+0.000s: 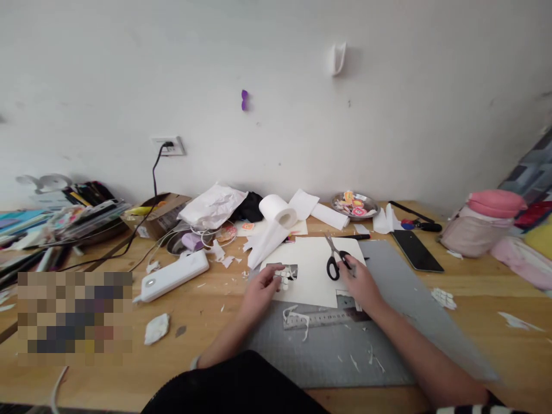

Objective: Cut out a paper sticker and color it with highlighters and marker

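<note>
Head view: a small block-patterned paper piece [284,280] is pinched between the thumb and fingers of the left hand [261,286] over the left part of a white sheet [314,267]; whether it is lifted clear of the sheet cannot be told. A pair of scissors [336,250] with black handles is gripped by the right hand [360,282], whose fingers are closed about one of the handle loops. From the scissors, the paper piece is found between 8 and 9 o'clock, with a stretch of bare sheet left between them. The long axis of the scissors is set from about 5 to 11 o'clock, so that the tips are directed past the piece, toward the wall [280,138], rather than at it. The piece is thus reached more nearly by the left hand, by which it is held, than by the right. At 6 o'clock from the sheet, a ruler [319,319] is laid roughly along the 9-to-3 line on the grey cutting mat [314,362], its left end partly covered by a curled paper strip [305,325].
</note>
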{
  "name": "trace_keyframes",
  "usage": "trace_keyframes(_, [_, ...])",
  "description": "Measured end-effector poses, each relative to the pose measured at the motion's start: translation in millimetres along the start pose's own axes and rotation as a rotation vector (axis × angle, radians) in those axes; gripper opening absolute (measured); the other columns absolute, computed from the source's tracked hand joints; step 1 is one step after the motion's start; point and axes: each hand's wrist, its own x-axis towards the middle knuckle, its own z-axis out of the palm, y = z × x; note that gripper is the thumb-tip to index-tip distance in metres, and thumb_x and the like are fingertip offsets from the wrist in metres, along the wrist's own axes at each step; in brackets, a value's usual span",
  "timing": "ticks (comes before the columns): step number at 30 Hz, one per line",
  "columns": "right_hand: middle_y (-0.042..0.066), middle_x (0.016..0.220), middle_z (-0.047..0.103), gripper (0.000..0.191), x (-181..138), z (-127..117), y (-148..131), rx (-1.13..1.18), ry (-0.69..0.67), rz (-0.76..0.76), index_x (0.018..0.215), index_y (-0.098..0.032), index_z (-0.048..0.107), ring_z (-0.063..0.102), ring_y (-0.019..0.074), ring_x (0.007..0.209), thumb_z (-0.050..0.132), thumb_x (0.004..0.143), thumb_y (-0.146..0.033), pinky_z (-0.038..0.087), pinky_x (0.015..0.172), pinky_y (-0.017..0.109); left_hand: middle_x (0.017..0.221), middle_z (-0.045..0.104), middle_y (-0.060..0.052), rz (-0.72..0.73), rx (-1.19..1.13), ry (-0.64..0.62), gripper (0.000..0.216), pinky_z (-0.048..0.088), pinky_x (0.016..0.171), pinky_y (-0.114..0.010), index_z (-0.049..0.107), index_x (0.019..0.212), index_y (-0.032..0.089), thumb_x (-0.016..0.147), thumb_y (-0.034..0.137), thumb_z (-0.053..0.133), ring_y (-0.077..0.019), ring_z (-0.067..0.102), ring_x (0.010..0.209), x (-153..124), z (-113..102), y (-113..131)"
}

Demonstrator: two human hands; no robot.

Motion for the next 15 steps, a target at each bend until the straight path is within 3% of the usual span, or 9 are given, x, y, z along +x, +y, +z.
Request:
trace_keyframes(5, [0.010, 0.099, 0.066, 0.043, -7, -2, -14, 0.232, -0.038, 0.100, 0.093, -0.015, 0.060, 0.059, 0.0245, 0.099, 0.056, 0.076, -0.054, 0.041, 0.091, 0.045, 0.052, 0.036, 0.009, -0.044, -0.041, -0.056, 0.036, 0.040, 0.057, -0.025, 0.059, 0.103, 0.017, 0.070, 0.032, 0.057, -0.0118, 0.044, 0.052, -29, 11, 6])
trace_keyframes(9, [0.007, 0.088, 0.066, 0.045, -21, 0, -36, 0.445, -0.177, 0.125, 0.086, -0.016, 0.058, 0.061, 0.0232, 0.090, 0.056, 0.071, -0.059, 0.046, 0.082, 0.038, 0.053, 0.045, 0.008, -0.098, -0.066, -0.046, 0.032, 0.038, 0.055, -0.023, 0.054, 0.099, 0.017, 0.071, 0.031, 0.058, -0.0113, 0.050, 0.053, -41, 17, 15])
trace_keyframes(15, [0.000, 0.069, 0.060, 0.044, -44, 6, -60, 0.620, -0.380, 0.153, 0.072, -0.019, 0.052, 0.058, 0.0175, 0.070, 0.075, 0.052, -0.050, 0.047, 0.069, 0.031, 0.056, 0.058, 0.005, -0.130, -0.067, -0.073, 0.033, 0.038, 0.047, -0.021, 0.048, 0.101, 0.017, 0.073, 0.031, 0.058, -0.0123, 0.055, 0.051, -48, 43, 30])
